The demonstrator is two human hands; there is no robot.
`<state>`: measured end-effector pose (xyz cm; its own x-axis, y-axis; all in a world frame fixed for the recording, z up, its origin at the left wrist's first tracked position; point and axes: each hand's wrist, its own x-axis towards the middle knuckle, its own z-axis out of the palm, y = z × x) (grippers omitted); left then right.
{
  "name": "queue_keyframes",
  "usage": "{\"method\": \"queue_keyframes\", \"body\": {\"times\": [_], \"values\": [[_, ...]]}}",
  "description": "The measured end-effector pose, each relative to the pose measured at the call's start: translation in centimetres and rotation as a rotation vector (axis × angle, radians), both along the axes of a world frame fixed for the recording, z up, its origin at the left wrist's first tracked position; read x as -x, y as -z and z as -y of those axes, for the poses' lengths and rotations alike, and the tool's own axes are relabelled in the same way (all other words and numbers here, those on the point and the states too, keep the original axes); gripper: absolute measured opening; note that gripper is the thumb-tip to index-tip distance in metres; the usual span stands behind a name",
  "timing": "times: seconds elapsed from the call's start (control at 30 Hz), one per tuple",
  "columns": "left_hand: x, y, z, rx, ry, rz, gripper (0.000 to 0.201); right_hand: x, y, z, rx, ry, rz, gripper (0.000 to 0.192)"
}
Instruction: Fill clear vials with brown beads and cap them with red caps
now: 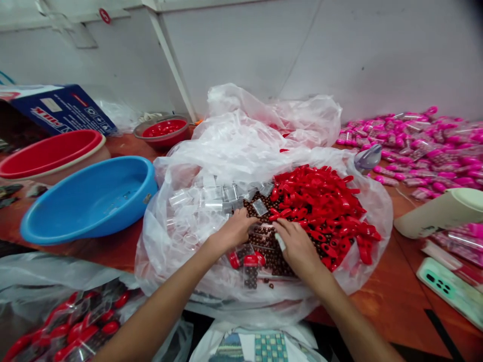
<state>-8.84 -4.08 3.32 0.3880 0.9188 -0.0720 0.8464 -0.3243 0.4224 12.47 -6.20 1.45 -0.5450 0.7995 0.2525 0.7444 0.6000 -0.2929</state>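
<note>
My left hand (237,229) reaches into a heap of dark brown beads (264,241), fingers bent inward and closed; what they hold, if anything, is hidden. My right hand (296,246) lies over the beads' right side with fingers stretched out, the tips close to red plastic pieces (320,201). A small white patch (279,242) shows at its thumb side. Clear plastic containers (211,196) are piled to the left of the beads. Just below my left hand stands a bead-filled container (250,274) with a red top, with others beside it. All this lies on a clear plastic sheet (158,251).
A blue basin (90,201) and a red basin (53,153) stand left. Finished red-topped pieces (75,327) fill a bag at lower left. Pink tubes (422,146) are heaped right, near a pale bottle (441,213) and a phone (449,286). A wall closes the back.
</note>
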Motion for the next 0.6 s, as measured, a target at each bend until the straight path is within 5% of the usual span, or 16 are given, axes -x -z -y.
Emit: {"method": "queue_keyframes", "body": {"times": [0.17, 0.33, 0.6], "values": [[0.2, 0.2, -0.5, 0.073, -0.183, 0.174, 0.033, -0.6, 0.5, -4.5, -0.096, 0.080, 0.138, 0.043], [-0.3, 1.1, -0.5, 0.091, -0.369, 0.285, 0.034, -1.5, 0.3, -5.2, -0.073, 0.116, 0.108, 0.028], [-2.1, 1.9, -0.9, 0.117, -0.462, 0.326, 0.029, -4.3, -1.0, -1.9, 0.104, 0.369, -0.622, 0.026]]}}
